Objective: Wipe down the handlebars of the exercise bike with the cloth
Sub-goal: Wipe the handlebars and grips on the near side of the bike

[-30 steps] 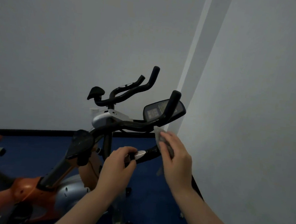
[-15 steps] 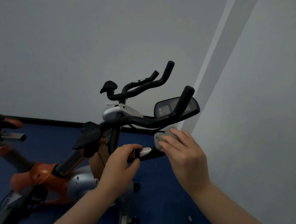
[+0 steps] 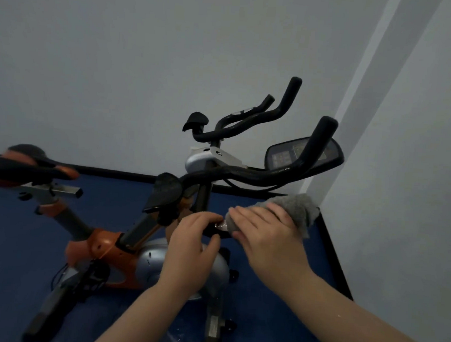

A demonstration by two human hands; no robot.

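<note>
An orange and silver exercise bike [image 3: 104, 242] stands on a blue floor in a room corner. Its black handlebars [image 3: 258, 173] curve up toward the wall, with a dark console screen [image 3: 283, 154] behind the right bar. My left hand [image 3: 190, 245] grips the near low handle, where a silver end piece [image 3: 221, 226] shows. My right hand [image 3: 265, 231] holds a grey fuzzy cloth [image 3: 296, 207] wrapped over the same low handle just right of my left hand. The handle under the cloth is hidden.
A black and orange saddle [image 3: 26, 166] sits at the left. A black arm pad [image 3: 165, 193] is mounted near the handlebar stem. White walls meet in a corner right behind the bars, with a black skirting strip [image 3: 330, 246] along the floor.
The view has swung so the bike sits further right and the saddle shows. My right hand with the cloth has slid left along the low handle, close to my left hand.
</note>
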